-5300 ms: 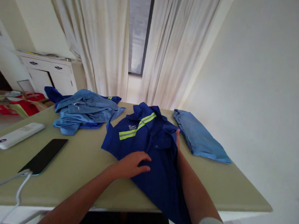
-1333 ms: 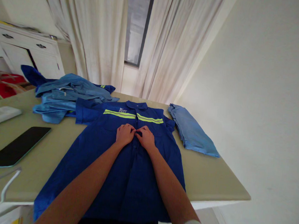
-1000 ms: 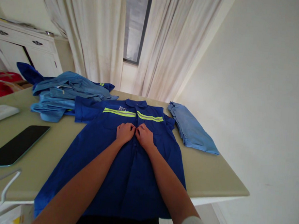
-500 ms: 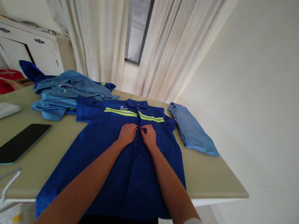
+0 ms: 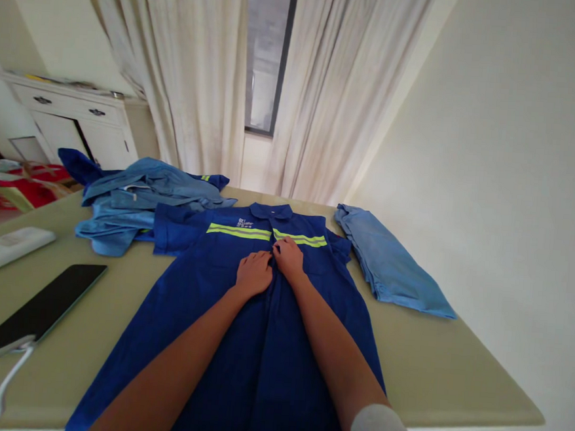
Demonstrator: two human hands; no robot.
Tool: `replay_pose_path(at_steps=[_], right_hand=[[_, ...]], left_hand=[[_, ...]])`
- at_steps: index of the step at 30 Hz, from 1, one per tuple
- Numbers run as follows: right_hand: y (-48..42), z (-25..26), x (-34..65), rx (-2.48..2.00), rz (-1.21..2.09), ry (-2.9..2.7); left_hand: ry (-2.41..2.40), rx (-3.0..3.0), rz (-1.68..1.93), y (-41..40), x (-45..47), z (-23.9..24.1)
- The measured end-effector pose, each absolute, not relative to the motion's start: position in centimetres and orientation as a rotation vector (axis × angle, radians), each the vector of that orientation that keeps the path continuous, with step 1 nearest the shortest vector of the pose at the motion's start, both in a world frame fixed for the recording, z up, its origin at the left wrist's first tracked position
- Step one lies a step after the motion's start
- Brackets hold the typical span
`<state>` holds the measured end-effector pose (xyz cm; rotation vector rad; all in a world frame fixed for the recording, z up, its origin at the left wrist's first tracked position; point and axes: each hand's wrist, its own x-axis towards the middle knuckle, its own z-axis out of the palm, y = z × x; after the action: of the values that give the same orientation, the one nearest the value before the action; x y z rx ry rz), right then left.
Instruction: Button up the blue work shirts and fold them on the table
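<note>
A dark blue short-sleeved work shirt (image 5: 210,341) lies front up, its collar at the far side and a yellow-green reflective band across the chest. At the front opening, just under the band, my left hand (image 5: 254,273) has its fingers closed on the shirt's placket. Right beside it and slightly higher, my right hand (image 5: 288,257) pinches the other edge of the same opening. The fingertips nearly meet; any button between them is hidden.
The shirt lies on a beige table (image 5: 453,378). A folded light blue garment (image 5: 395,262) is at right, a heap of blue clothes (image 5: 146,189) at back left. A black-screened phone (image 5: 39,306), a white device (image 5: 9,252) and a white hanger-like piece (image 5: 2,392) are at left.
My right hand has moved up the placket toward the reflective band, while the left stays close below it. The camera view has shifted, so the table sits lower in the picture.
</note>
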<state>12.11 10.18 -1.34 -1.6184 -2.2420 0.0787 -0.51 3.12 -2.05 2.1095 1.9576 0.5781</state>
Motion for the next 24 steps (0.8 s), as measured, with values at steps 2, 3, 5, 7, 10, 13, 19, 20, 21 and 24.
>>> replay_pose_path(at_steps=[2, 3, 5, 7, 10, 13, 19, 20, 21, 24], right_hand=[[10.1, -1.5, 12.1, -1.602, 0.053, -2.264], [10.0, -1.5, 12.1, -1.596, 0.047, -2.271], [10.0, -1.5, 12.1, -1.600, 0.042, -2.272], [10.1, -1.5, 12.1, -1.602, 0.037, -2.266], [10.3, -1.8, 12.1, -1.571, 0.037, -2.265], [10.5, -2.1, 12.1, -1.565, 0.073, -2.247], [10.6, -2.0, 12.0, -1.622, 0.155, -2.204], [10.5, -1.9, 12.0, -1.625, 0.163, -2.201], [10.5, -1.9, 12.0, -1.626, 0.164, -2.198], [10.4, -1.8, 12.0, -1.612, 0.147, -2.200]], left_hand=[[2.039, 1.958, 0.561, 4.8, -0.4, -1.3], [2.089, 1.879, 0.558, 5.7, -0.3, -1.0], [2.173, 1.751, 0.576, 7.7, -0.1, -0.5], [2.197, 1.707, 0.615, 9.3, 0.2, -0.4], [2.171, 1.752, 0.697, 10.6, 0.4, -0.9], [2.131, 1.786, 0.771, 10.7, 0.2, -1.5], [2.061, 1.731, 0.871, 10.6, -0.2, -1.7], [2.057, 1.721, 0.880, 10.6, -0.2, -1.7], [2.054, 1.713, 0.887, 10.6, -0.2, -1.6], [2.050, 1.700, 0.908, 10.6, -0.2, -1.6]])
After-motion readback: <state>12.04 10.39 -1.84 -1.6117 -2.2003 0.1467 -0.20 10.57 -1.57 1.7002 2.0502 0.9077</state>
